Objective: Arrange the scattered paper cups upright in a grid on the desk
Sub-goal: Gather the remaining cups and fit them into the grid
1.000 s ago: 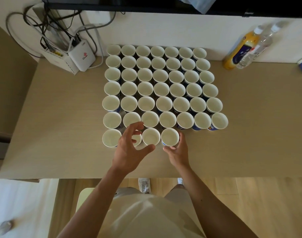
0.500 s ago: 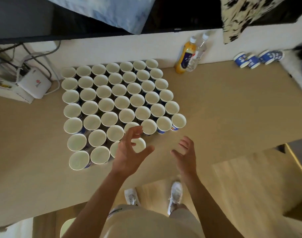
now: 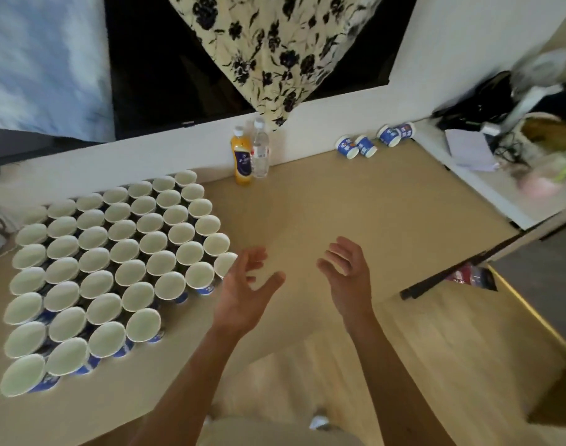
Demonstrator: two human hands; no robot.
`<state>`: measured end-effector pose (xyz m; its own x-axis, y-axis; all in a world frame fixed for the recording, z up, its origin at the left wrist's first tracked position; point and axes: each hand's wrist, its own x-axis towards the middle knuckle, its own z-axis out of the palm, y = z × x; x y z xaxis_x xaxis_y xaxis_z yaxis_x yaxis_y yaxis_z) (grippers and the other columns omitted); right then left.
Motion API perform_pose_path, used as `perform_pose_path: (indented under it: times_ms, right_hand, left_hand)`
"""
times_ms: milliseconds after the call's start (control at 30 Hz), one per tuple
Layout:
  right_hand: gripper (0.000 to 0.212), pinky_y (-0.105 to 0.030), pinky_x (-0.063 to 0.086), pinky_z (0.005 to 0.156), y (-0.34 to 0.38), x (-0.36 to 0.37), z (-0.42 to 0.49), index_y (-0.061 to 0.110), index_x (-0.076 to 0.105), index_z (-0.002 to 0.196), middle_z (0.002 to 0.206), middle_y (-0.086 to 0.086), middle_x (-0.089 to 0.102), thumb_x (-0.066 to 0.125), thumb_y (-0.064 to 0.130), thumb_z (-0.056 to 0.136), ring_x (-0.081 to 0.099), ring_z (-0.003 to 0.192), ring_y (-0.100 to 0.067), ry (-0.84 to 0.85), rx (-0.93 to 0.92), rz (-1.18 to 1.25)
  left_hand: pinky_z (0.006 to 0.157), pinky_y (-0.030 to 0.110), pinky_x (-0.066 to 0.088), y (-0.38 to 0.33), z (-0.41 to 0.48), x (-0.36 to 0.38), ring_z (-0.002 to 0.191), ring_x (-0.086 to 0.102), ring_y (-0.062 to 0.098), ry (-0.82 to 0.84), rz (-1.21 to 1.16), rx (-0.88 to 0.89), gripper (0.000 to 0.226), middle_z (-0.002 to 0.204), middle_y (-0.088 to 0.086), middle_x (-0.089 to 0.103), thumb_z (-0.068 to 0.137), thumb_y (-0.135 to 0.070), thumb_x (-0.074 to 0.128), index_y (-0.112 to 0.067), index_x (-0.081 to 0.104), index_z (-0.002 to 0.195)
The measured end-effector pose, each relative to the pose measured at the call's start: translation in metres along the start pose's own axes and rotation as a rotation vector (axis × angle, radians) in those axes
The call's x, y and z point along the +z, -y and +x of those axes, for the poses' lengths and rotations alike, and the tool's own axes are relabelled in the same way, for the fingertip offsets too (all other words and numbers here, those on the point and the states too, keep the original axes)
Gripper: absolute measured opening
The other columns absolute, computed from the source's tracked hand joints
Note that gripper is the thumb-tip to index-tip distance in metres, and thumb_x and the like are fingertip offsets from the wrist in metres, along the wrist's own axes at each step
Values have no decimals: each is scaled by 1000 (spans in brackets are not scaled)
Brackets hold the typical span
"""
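Just came off the paper-cup grid (image 3: 114, 268): left hand (image 3: 243, 294), right hand (image 3: 349, 278), both empty, fingers spread. Four tipped cups (image 3: 365, 145) remain at the counter (image 3: 339, 204) far-right corner; near row incomplete.

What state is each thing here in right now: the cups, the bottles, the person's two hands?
grid cups: upright, mouths up, packed in rows
loose cups: four, tipped over, far from the grid
orange bottle: standing, capped
clear bottle: standing, capped
left hand: open, holding nothing
right hand: open, holding nothing
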<state>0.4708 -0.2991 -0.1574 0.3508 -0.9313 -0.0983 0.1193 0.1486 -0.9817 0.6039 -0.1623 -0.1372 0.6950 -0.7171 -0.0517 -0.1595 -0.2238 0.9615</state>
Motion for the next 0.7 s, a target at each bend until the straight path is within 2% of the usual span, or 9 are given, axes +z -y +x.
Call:
perform_pose_path:
  times_ms: [133, 300, 467, 600, 700]
  right_hand:
    - [50, -19, 56, 82, 24, -62, 21, -1, 55, 128, 115, -12, 61, 71, -13, 83, 63, 104, -22, -30, -6, 64]
    - [42, -26, 54, 86, 41, -128, 40, 18, 62, 113, 115, -10, 67, 75, -8, 83, 68, 101, -17, -47, 5, 69]
    - [42, -23, 54, 83, 39, -172, 63, 20, 63, 112, 111, -6, 69, 77, -6, 82, 70, 97, -13, -94, 32, 24]
    - [39, -23, 55, 80, 38, -201, 96, 19, 64, 110, 108, -5, 71, 77, -5, 82, 71, 97, -15, -120, 77, -29]
    - [35, -20, 54, 77, 38, -224, 131, 18, 65, 111, 107, -4, 72, 77, -1, 83, 71, 95, -12, -136, 117, -105]
  left_hand:
    - [87, 29, 53, -20, -5, 69, 107, 64, 4, 8, -33, 13, 64, 116, -15, 67, 66, -59, 72, -28, 60, 120]
    - [82, 28, 55, -43, -1, 132, 103, 68, 8, 32, -38, -6, 57, 112, -12, 71, 67, -57, 74, -29, 62, 116]
    - [82, 27, 53, -55, 28, 186, 103, 68, 5, 111, -13, -24, 32, 111, -10, 72, 86, -25, 78, -28, 64, 115]
    - [74, 12, 50, -62, 68, 233, 99, 68, 2, 134, -41, -42, 28, 108, -8, 72, 88, -16, 76, -26, 64, 111]
    - [73, 8, 48, -61, 104, 274, 98, 67, 1, 139, -89, -65, 26, 109, -6, 72, 89, -13, 74, -23, 64, 111]
